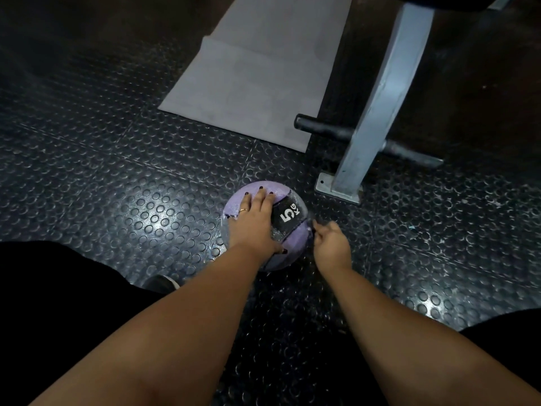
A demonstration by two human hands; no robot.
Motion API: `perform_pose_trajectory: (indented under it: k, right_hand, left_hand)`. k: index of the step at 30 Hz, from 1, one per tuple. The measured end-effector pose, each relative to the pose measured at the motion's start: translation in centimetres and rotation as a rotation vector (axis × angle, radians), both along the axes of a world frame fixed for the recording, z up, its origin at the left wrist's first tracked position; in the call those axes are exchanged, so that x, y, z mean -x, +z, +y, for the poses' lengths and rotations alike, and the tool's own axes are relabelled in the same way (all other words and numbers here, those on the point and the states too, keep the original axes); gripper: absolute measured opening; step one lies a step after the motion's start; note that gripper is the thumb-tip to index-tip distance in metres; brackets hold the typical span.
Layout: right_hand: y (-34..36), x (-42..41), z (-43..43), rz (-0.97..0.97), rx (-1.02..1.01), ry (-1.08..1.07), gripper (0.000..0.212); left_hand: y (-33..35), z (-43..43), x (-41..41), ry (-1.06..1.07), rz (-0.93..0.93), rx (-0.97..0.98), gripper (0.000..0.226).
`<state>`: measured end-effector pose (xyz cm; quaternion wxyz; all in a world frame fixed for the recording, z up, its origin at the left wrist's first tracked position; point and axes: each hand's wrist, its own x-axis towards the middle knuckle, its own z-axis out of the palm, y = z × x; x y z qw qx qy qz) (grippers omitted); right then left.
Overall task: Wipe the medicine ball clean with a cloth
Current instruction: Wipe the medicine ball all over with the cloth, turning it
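The purple medicine ball [289, 219], its black panel marked 5 KG, sits on the studded black floor [131, 186]. The left hand [253, 221] lies flat on top of the ball, fingers straight and spread. The right hand [332, 244] is at the ball's right edge with fingers curled; I cannot tell whether it pinches anything. Beyond the ball lies a grey mat [257, 83]. Beyond it to the right stands a grey metal post [377, 104], crossed by a black bar [322, 128].
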<state>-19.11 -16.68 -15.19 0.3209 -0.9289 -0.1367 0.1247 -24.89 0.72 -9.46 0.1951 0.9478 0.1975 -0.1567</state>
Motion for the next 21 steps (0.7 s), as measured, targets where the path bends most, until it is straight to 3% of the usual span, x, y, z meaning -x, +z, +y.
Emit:
perform_pose_trajectory:
  k: [5,9,15,18,21]
  right_hand:
    - [0.9,-0.3,1.4,-0.041,-0.056,-0.155,0.035]
    - [1.9,1.8,4.1,-0.115,-0.13,0.067,0.039]
    - [-0.9,3.1,-1.2,-0.004,0.1,0.03,0.037]
    - [0.2,2.3,-0.5,-0.038,0.003,-0.092,0.033]
    - [2.5,0.8,3.4,-0.166,-0.085,0.016,0.035]
  left_hand:
    - [0.0,0.2,0.7,0.034,0.0,0.001,0.121]
    - [-0.2,-0.1,0.8,0.01,-0.017,-0.021,0.112]
    - [-0.4,0.6,0.6,0.041,-0.021,0.029,0.124]
    - [-0.7,1.0,0.8,0.051,-0.034,0.043,0.125]
    - [-1.0,1.0,1.0,0.022,-0.045,0.03,0.119]
